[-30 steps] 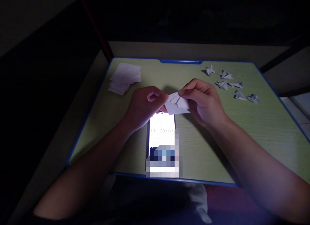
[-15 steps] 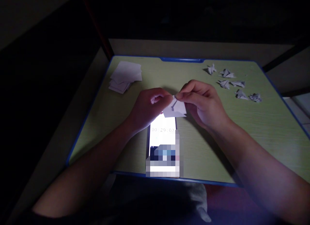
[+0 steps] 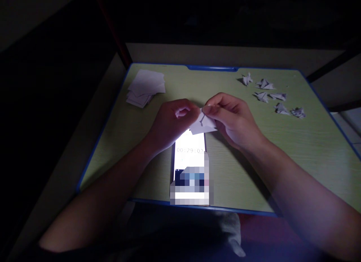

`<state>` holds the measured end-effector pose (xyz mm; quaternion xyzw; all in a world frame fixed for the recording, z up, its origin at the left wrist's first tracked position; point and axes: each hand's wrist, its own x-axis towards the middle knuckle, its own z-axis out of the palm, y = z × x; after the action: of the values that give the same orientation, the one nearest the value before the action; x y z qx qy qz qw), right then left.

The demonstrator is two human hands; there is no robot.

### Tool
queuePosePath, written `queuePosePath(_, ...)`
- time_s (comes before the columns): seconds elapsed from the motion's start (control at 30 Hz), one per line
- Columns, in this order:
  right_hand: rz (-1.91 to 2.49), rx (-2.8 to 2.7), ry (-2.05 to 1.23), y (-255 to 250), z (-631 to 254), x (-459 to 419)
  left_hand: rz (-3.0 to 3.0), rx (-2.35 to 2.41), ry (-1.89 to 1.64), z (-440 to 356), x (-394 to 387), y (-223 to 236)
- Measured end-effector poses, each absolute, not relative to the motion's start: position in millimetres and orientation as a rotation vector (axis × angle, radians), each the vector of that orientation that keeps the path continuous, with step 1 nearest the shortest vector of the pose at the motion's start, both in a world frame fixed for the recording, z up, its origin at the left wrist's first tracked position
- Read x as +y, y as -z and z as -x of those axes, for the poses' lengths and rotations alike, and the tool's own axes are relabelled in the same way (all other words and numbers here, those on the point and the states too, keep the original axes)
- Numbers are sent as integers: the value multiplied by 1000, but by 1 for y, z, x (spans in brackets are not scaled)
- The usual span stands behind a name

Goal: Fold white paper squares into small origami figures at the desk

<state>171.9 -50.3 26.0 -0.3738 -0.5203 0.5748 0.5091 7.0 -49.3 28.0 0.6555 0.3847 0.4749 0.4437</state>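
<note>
A small white folded paper is held above the middle of a green table with a blue rim. My left hand pinches its left upper corner with curled fingers. My right hand pinches the top of the paper from the right, thumb and fingers pressed together. Both hands meet at the paper's top edge, just above a lit phone lying flat on the table.
A stack of white paper squares lies at the table's back left. Several finished folded paper figures are scattered at the back right. A grey cloth shows below the table's near edge. The surroundings are dark.
The hands have drawn closer together and the paper has been folded narrower, its top corner now pinched between both hands. The phone's timer has advanced.
</note>
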Motion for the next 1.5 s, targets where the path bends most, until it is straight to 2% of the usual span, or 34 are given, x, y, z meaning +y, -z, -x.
queuePosePath(0.57,920,-1417,-1216,-30,-169,-54,-1744,1032,-1161,-6,-50,-29)
queuePosePath(1.5,1021,-1328,-1240,-33,-170,-53,-1733,1101,-1157,-7,-53,-31)
